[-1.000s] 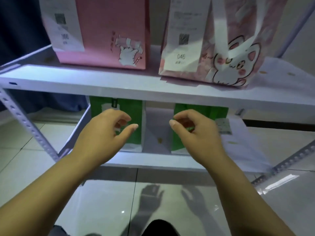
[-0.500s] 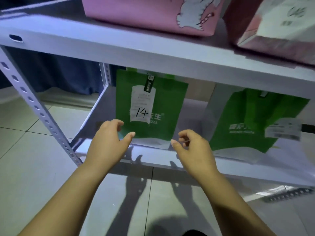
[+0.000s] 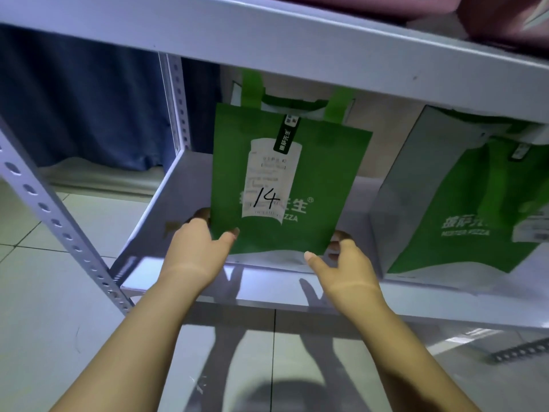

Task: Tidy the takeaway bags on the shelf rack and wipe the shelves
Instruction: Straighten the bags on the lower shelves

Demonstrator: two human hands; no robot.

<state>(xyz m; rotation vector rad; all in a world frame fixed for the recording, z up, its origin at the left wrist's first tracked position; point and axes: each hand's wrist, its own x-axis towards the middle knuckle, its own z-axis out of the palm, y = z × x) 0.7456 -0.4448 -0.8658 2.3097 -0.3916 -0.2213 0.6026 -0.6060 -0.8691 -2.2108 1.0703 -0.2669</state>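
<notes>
A green takeaway bag (image 3: 315, 179) with a white receipt marked "14" stands on the lower shelf (image 3: 267, 288) of the white rack. My left hand (image 3: 196, 248) grips its lower left corner, thumb on the front and fingers behind the edge. On the other side, my right hand (image 3: 344, 263) holds the lower right corner the same way. A second green bag (image 3: 475, 203) stands to the right on the same shelf, turned at an angle, its top hidden by the shelf above.
The upper shelf (image 3: 267, 40) runs across the top, with pink bags (image 3: 505, 22) partly visible on it. A perforated upright (image 3: 59, 221) slants at the left. A blue curtain (image 3: 89, 99) hangs behind. Tiled floor lies below.
The view has dropped and closed in on the lower shelf. Both hands moved forward from in front of the shelf and took hold of the bottom corners of the bag marked 14.
</notes>
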